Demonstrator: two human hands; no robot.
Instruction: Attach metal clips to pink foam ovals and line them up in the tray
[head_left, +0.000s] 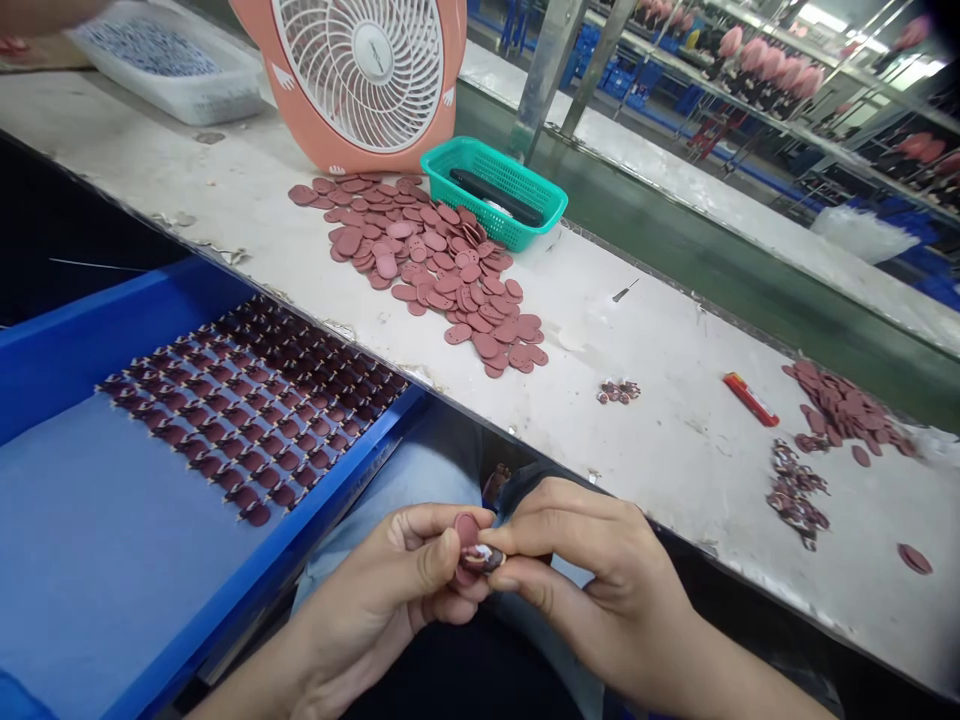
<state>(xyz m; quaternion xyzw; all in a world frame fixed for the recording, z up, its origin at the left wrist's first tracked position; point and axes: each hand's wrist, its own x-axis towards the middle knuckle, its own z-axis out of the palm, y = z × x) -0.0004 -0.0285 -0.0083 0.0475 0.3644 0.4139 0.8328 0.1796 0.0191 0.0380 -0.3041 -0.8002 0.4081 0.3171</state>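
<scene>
Above my lap, my left hand pinches a reddish-brown oval disc between thumb and fingers. My right hand grips a small dark figure-like piece with white and tan marks, pressed against the disc. Fingertips partly cover both parts, so I cannot tell how they join. On the table beyond lies a large spread of similar oval discs, some with small holes. A small cluster of dark figure pieces sits nearer on the white surface.
At the left, a blue tray holds rows of assembled pieces. A pink fan and a green basket stand at the back. Rightward lie a red lighter-like object, more discs and dark pieces.
</scene>
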